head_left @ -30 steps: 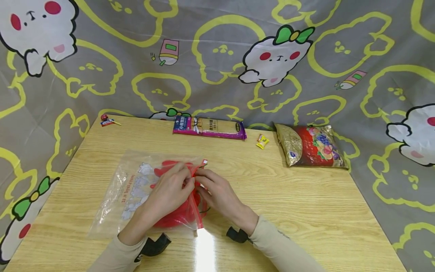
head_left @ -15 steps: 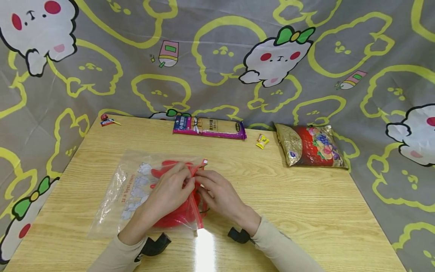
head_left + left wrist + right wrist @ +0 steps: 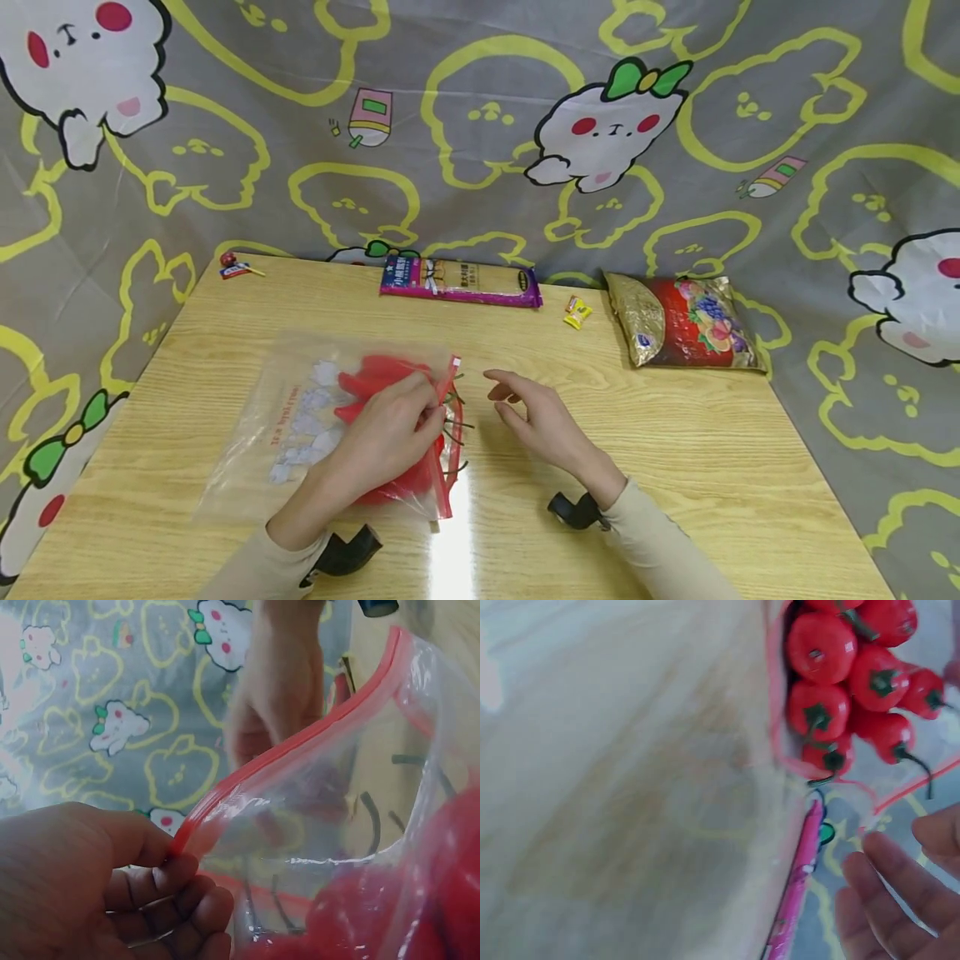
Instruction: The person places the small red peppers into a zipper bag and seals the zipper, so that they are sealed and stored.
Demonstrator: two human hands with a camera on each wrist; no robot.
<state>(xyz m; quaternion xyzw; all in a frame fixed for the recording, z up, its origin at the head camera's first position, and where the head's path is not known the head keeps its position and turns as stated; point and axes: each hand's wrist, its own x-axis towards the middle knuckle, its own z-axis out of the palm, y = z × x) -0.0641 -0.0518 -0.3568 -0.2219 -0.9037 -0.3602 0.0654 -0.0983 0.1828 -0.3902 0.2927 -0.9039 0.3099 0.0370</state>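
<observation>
- Pinching the clear bag [image 3: 243, 450], laid on the tabletop [image 3: 675, 458] with red vegetables [image 3: 821, 649] inside, with the fingers of the left hand [image 3: 393, 429].
- Hovering near the bag's mouth with the fingers of the right hand [image 3: 543, 423] apart.

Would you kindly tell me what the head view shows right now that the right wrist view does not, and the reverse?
Only the head view: the lollipop, the yellow-wrapped sweet, the gold-and-red fruit-print package, and the red lettering on the zip bag.

Only the right wrist view: the rounded stem ends of the red peppers seen face-on, with their star-shaped green caps.

Both: the zip bag's red edging, the red peppers inside, the right hand apart from the bag, the wooden table and the patterned curtain.
</observation>
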